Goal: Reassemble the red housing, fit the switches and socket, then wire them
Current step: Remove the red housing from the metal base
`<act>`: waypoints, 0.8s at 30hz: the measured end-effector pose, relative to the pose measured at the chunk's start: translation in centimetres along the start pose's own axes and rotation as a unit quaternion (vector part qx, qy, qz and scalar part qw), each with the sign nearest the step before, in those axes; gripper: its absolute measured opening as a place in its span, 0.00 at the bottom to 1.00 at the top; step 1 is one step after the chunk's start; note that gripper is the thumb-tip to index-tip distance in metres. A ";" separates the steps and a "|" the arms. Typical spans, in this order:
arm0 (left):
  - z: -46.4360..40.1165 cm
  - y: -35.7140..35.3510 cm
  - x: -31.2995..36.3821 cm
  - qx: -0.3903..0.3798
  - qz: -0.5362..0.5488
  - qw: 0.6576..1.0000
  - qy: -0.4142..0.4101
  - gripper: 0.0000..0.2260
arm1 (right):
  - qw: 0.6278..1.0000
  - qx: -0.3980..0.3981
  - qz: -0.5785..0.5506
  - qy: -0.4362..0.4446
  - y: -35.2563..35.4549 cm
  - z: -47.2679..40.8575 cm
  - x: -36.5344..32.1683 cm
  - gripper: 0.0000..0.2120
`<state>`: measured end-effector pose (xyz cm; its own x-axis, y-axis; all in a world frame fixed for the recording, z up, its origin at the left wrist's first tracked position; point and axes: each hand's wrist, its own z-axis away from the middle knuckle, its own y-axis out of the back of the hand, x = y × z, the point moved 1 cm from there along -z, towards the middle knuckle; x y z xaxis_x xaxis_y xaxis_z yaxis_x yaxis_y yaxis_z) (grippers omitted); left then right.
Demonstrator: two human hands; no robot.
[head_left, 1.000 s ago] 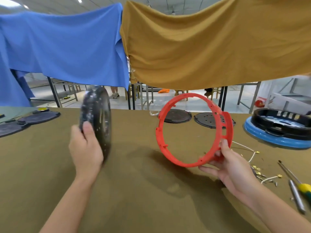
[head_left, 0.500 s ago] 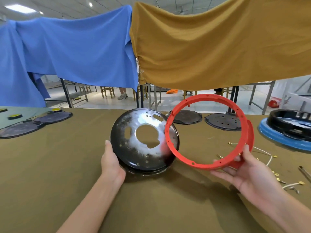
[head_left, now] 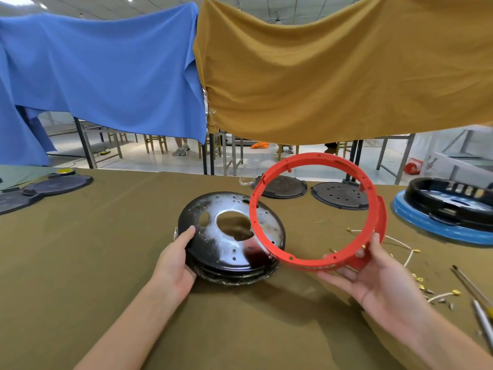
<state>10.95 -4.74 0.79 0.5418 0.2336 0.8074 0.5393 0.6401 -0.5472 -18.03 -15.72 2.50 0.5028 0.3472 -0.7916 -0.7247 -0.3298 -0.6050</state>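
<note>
A red plastic housing ring is tilted up above the table, its left part over the right side of a round metal plate. My right hand holds the ring at its near edge, thumb on top and fingers beneath. The dark, shiny metal plate, with a large centre hole and many small holes, lies flat on the olive table cloth. My left hand grips the plate's left rim, thumb on its top face. White wires with brass terminals lie to the right.
Two dark round discs lie behind the ring. A blue-and-black housing sits far right. Screwdrivers and small brass parts lie at the right edge. More dark discs sit far left. Blue and mustard cloths hang overhead.
My left hand swung the metal plate from upright at the left down to flat on the table near the middle. The red ring moved over the plate's right side.
</note>
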 end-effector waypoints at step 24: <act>1.1 -0.4 1.1 0.006 0.054 0.997 -0.063 0.08 | 0.469 -0.021 0.758 0.452 -0.3 0.7 1.5 0.11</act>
<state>10.66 -3.96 2.10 0.5101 0.3918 0.7657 0.4736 0.6152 -0.6302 -17.33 -14.50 1.54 -0.5676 -0.8232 -0.0157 -0.5723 0.3808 0.7263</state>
